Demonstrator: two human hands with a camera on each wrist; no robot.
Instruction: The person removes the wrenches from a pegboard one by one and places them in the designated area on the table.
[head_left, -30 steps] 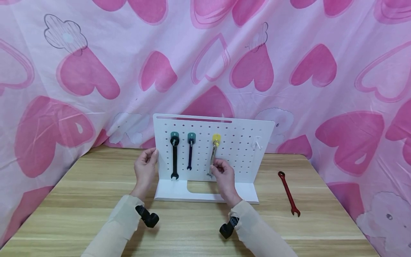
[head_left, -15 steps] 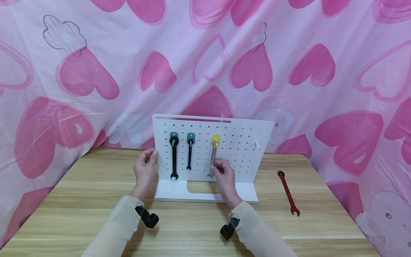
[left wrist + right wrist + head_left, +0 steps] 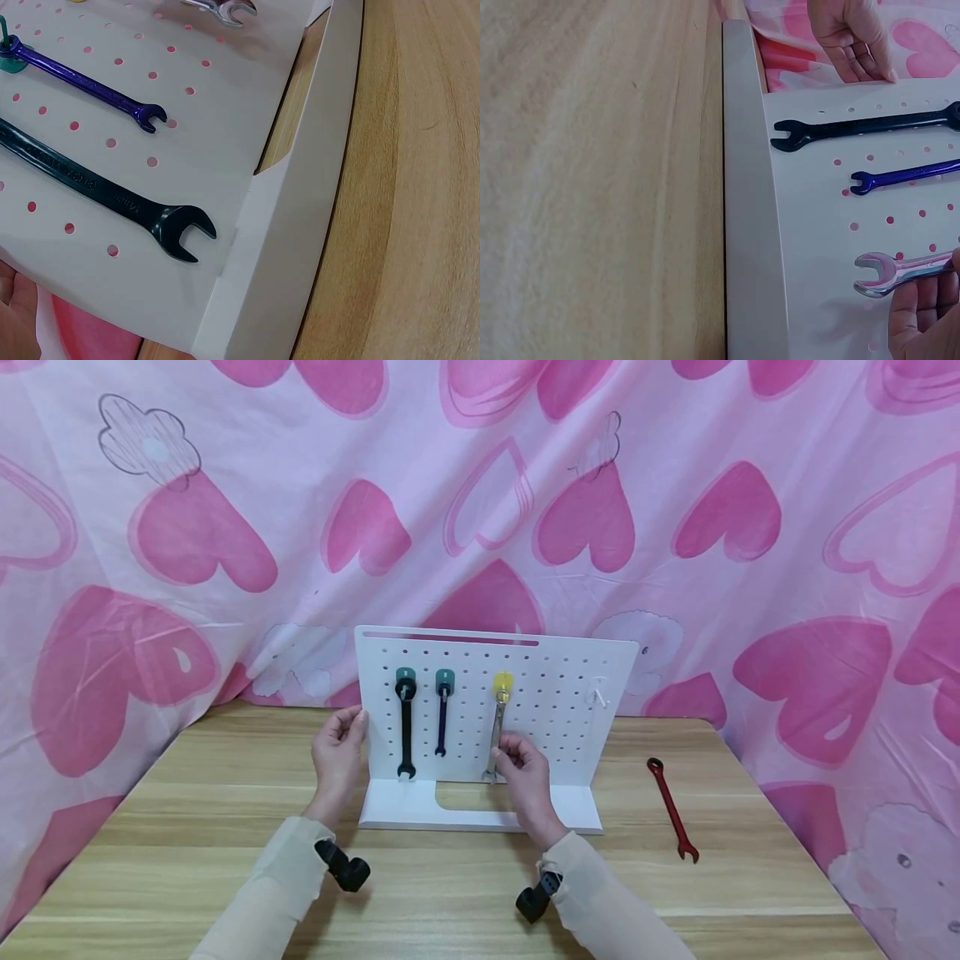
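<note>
Moved since the earlier frame: silver wrench [image 3: 498, 724], its forked end now slightly lower against the pegboard [image 3: 555, 711]; both hands much as they were.

Sleeves [image 3: 266, 881], pale, two, reaching in over the near edge of the wooden table [image 3: 442, 910].

Red wrench [image 3: 672, 811], one, loose toward the table's right edge, right of the pegboard's foot; touched by neither hand.

Right hand [image 3: 527, 777]: pinching the silver wrench low on its shaft, above the pegboard's bottom edge.

Left hand [image 3: 337, 762]: gripping the pegboard's left edge between thumb and fingers.

Silver wrench: ring end at the yellow hook [image 3: 503, 679], about midway between side edges; full seating cannot be told.

Black wrench [image 3: 407, 727], nearest the left edge, and blue wrench [image 3: 442, 727] beside it: hung, no hand on either.

Clear hook [image 3: 598, 694], near the right edge: bearing nothing.

Progress, as judged: two wrenches hung, a third up but held, the red one not hung.

Farthest: pink heart-patterned cloth [image 3: 300, 460], behind the table's far edge.
</note>
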